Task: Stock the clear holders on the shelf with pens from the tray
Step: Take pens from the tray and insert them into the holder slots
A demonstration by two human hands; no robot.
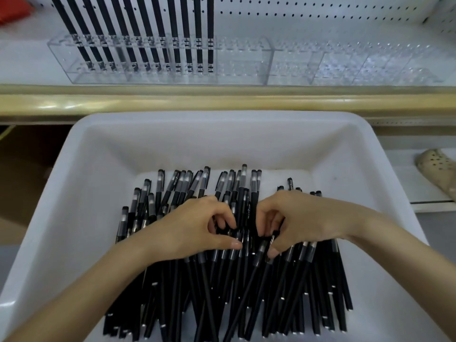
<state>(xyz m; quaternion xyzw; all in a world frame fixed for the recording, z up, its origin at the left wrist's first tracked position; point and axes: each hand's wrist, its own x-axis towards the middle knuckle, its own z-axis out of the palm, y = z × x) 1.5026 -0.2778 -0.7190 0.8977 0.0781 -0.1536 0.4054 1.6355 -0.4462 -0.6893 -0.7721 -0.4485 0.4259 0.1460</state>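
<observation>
Far left, up on the shelf, a blurred red object (12, 11) sits in the corner. Beside it a long clear acrylic holder (241, 67) carries a row of slim black capped pens (161, 33) standing upright in its left and middle slots, and its right-hand slots are bare. Below the brass-coloured shelf rail (222, 102) sits the deep white plastic tray (74, 193), and that is where the stock lies: a loose heap of black pens (246, 292), mostly pointing front to back.

Into the heap goes the left hand (195, 230). Its fingers are curled down among the barrels and its thumb (232, 244) lies across them, gathering a few together. Right next to it is the right hand (303, 218), fingers hooked in and thumb (274, 253) underneath, pinching pens mid-barrel. How many each hand has, I can't tell.

So this looks like the pick-up step. Next, I'd say, comes lifting a small bunch clear of the tangle and feeding the pens one per slot into the bare slots. Further right, more clear holders (345, 67) wait empty, and a beige perforated clog (436, 166) lies at the edge.
</observation>
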